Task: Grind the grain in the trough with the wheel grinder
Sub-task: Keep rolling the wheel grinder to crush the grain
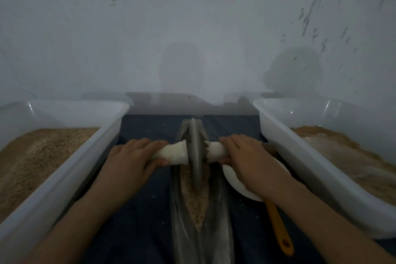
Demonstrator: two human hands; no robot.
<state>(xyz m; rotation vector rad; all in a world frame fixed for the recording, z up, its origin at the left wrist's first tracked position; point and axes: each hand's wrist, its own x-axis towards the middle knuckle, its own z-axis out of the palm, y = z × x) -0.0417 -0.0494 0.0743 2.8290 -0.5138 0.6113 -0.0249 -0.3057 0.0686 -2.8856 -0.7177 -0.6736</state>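
- Flanking both sets of fingers, two white tubs (64,165) of grain sit outboard, left and right.
- Trough (199,210) runs lengthwise away from the person, between the hands; grain (197,203) lies in its channel, mostly nearer than the fingers.
- Wheel grinder (195,154) stands upright in the trough, its axle crosswise.
- Left hand (130,156) and right hand (246,156) each clasp a wrapped handle end, equally close; I'd judge a pull back comes next.
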